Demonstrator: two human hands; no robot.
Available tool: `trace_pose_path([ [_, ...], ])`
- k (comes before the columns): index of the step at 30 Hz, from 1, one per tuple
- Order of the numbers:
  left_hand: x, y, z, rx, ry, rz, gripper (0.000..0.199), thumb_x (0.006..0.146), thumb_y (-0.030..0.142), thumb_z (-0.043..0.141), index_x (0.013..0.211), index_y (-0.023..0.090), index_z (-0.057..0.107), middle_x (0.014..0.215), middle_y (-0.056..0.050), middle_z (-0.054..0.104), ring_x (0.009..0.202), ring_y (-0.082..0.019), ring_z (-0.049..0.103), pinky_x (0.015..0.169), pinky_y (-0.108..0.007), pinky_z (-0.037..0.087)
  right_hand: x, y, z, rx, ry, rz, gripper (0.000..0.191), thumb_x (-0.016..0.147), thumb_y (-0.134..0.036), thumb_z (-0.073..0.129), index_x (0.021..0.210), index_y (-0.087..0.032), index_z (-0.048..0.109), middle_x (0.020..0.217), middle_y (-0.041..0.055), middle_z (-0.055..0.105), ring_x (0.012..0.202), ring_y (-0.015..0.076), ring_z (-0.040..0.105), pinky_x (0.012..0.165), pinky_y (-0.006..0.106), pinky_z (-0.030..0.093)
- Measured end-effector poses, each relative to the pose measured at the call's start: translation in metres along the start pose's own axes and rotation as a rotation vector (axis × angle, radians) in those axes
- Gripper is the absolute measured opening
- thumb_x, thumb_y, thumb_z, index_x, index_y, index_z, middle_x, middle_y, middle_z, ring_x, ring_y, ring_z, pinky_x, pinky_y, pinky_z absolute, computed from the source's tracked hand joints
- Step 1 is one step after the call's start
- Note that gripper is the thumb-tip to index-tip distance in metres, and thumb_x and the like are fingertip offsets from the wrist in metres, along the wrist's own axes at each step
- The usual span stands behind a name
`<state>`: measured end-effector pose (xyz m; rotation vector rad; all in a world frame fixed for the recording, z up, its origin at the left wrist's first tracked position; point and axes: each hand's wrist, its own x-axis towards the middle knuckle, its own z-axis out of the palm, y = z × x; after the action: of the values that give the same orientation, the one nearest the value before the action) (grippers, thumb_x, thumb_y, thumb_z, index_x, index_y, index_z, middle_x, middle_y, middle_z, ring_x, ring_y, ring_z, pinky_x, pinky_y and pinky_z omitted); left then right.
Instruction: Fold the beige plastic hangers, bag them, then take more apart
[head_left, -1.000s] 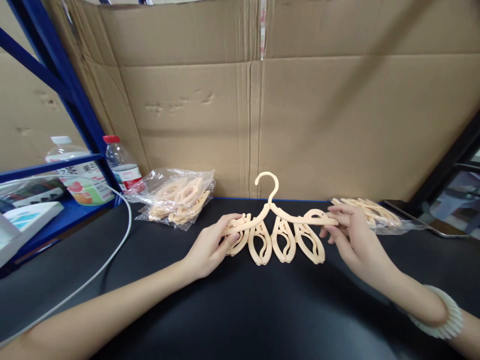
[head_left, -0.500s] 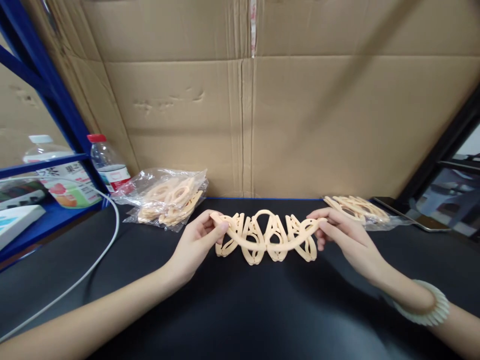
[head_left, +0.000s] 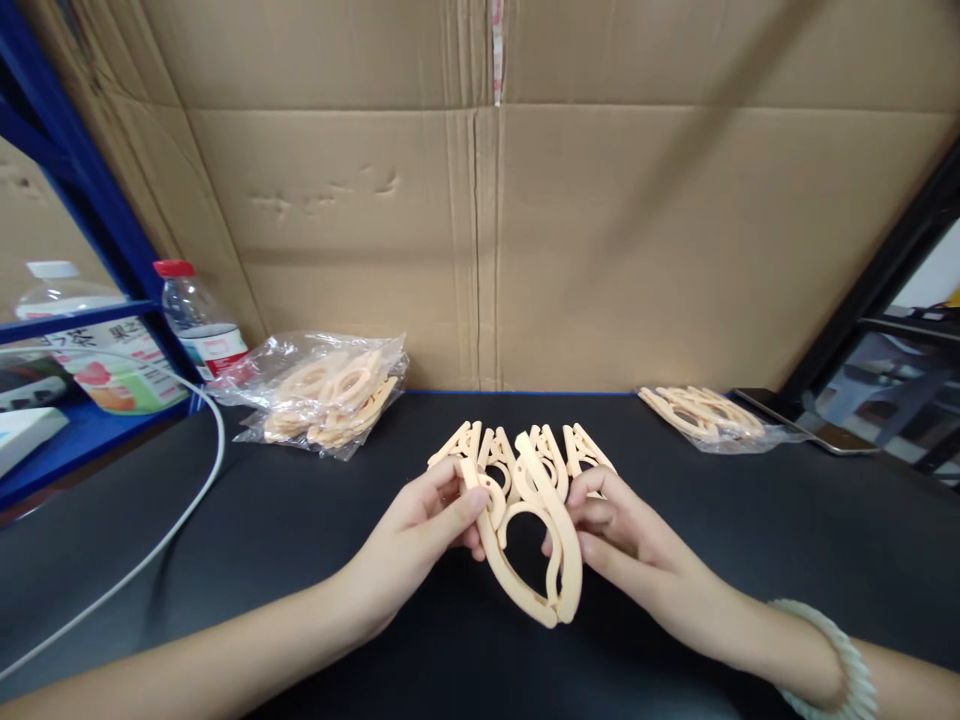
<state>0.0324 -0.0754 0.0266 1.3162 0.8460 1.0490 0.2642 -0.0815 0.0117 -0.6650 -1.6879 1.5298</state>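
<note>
Left hand [head_left: 420, 530] pinched one side of the hanger [head_left: 568, 540]; right hand [head_left: 630, 545] gripped the other. It was held over the black surface [head_left: 225, 560], nearer than four folded hangers [head_left: 555, 458] toward the back edge. Judged best: even inward pressure, hinge [head_left: 556, 605] aligned, gap kept clear.

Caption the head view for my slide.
Left hand and right hand hold a beige folding hanger in front of four folded hangers.

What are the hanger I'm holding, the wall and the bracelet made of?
Hanger: likely plastic, matte, its cream colour even and grainless. Wall: apparently cardboard, dull brown with creases and fold lines. Bracelet: pale, ribbed; possibly stone or plastic beads, too blurred to tell.
</note>
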Motion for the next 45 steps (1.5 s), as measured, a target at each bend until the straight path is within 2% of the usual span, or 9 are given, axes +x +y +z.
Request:
trace_pose_path([
  [3,0.0,-0.002,0.0,0.054,0.012,0.006,0.024,0.085,0.038,0.066,0.082,0.016,0.058,0.073,0.0,0.057,0.064,-0.011,0.053,0.062,-0.024,0.047,-0.002,-0.002,-0.001,-0.122,0.012,-0.065,0.01,0.1,-0.031,0.045,0.109,-0.027,0.046,0.105,0.0028,0.06,0.101,0.0164,0.059,0.095,0.038,0.046],
  [7,0.0,-0.002,0.002,0.082,0.028,0.003,0.025,0.086,0.039,0.065,0.086,0.016,0.059,0.078,-0.001,0.058,0.068,-0.013,0.054,0.066,-0.026,0.047,-0.006,-0.008,-0.004,-0.416,-0.039,-0.121,0.022,0.101,-0.028,0.038,0.111,-0.029,0.058,0.106,0.0037,0.06,0.101,0.0174,0.058,0.096,0.036,0.046],
  [11,-0.003,0.001,0.003,0.13,-0.009,0.042,0.022,0.088,0.038,0.062,0.088,0.016,0.059,0.083,-0.002,0.059,0.075,-0.015,0.055,0.07,-0.028,0.049,-0.011,-0.01,-0.005,-0.622,-0.092,-0.123,0.033,0.101,-0.025,0.038,0.125,-0.03,0.059,0.125,0.0059,0.055,0.118,0.019,0.051,0.106,0.039,0.039],
  [16,-0.007,0.0,0.003,0.133,-0.105,0.136,0.016,0.087,0.032,0.064,0.096,0.019,0.058,0.095,-0.003,0.055,0.092,-0.018,0.053,0.079,-0.03,0.049,-0.011,-0.002,-0.008,-0.624,-0.081,-0.073,0.037,0.101,-0.024,0.035,0.133,-0.029,0.054,0.115,0.0069,0.057,0.1,0.0156,0.059,0.098,0.039,0.048],
  [21,-0.007,-0.004,-0.001,0.206,-0.139,0.15,0.01,0.09,0.029,0.06,0.096,0.022,0.058,0.09,0.0,0.048,0.088,-0.015,0.047,0.087,-0.031,0.045,-0.012,-0.001,-0.009,-0.774,-0.035,-0.158,0.04,0.099,-0.02,0.037,0.137,-0.028,0.05,0.134,0.0074,0.052,0.133,0.02,0.041,0.114,0.047,0.031],
  [26,-0.007,-0.005,-0.002,0.243,-0.142,0.146,0.008,0.091,0.029,0.058,0.093,0.021,0.056,0.087,0.0,0.046,0.084,-0.015,0.045,0.089,-0.032,0.044,-0.013,-0.003,-0.007,-0.868,-0.008,-0.222,0.041,0.098,-0.021,0.039,0.136,-0.026,0.052,0.136,0.0087,0.054,0.133,0.0209,0.045,0.11,0.044,0.039],
  [33,-0.009,0.002,0.002,0.255,-0.163,0.146,0.008,0.094,0.03,0.053,0.097,0.023,0.055,0.091,0.0,0.048,0.086,-0.015,0.047,0.087,-0.03,0.044,-0.016,-0.005,-0.007,-0.94,0.018,-0.296,0.045,0.096,-0.018,0.042,0.14,-0.027,0.048,0.14,0.0078,0.053,0.136,0.0203,0.041,0.111,0.044,0.038],
  [40,-0.014,0.007,0.004,0.314,-0.162,0.18,0.012,0.094,0.03,0.052,0.087,0.021,0.051,0.09,-0.001,0.051,0.086,-0.016,0.051,0.084,-0.03,0.047,-0.017,-0.004,-0.003,-0.982,0.06,-0.27,0.045,0.093,-0.019,0.047,0.138,-0.026,0.05,0.134,0.0089,0.058,0.136,0.0242,0.042,0.107,0.047,0.042],
  [45,-0.015,0.005,0.003,0.345,-0.186,0.191,0.007,0.096,0.028,0.05,0.097,0.022,0.054,0.098,-0.002,0.054,0.094,-0.017,0.052,0.09,-0.032,0.046,-0.014,-0.011,0.005,-0.916,0.043,-0.375,0.05,0.088,-0.01,0.046,0.136,-0.026,0.05,0.132,0.0107,0.057,0.128,0.0216,0.051,0.101,0.037,0.051],
])
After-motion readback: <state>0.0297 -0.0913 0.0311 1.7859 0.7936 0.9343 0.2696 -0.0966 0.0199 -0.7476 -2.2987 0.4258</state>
